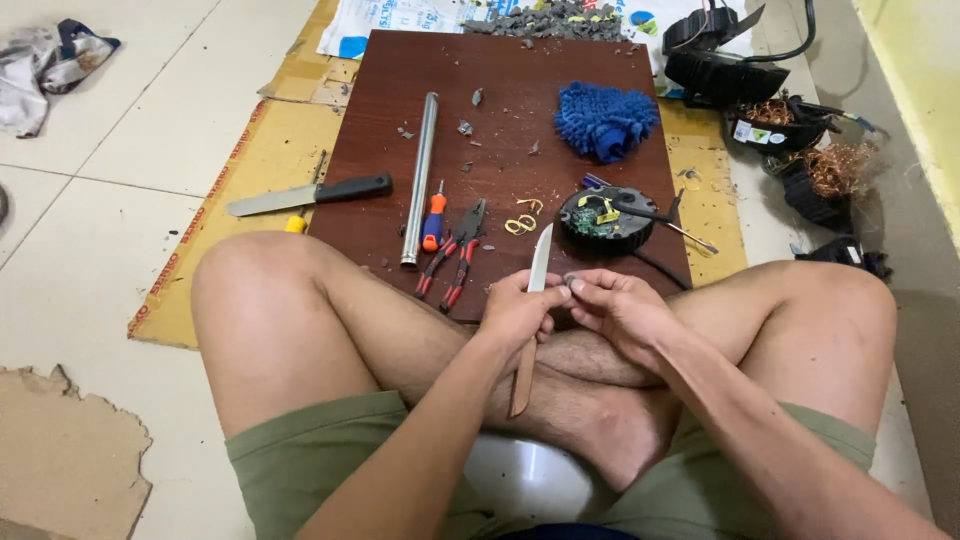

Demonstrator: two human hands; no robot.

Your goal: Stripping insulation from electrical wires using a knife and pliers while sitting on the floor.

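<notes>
Where cardboard (215, 215) covers pale tiles (110, 120), a brown board (520, 110) lies

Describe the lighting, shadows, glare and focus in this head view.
Head view: soft, even light, with only faint shadows under the legs; mild glare runs along the metal tube and the blade of the knife held in the left hand; the small piece pinched by the right hand is too small to make out; the brown board looks sharp, while wide-angle distortion bends the frame edges.
</notes>
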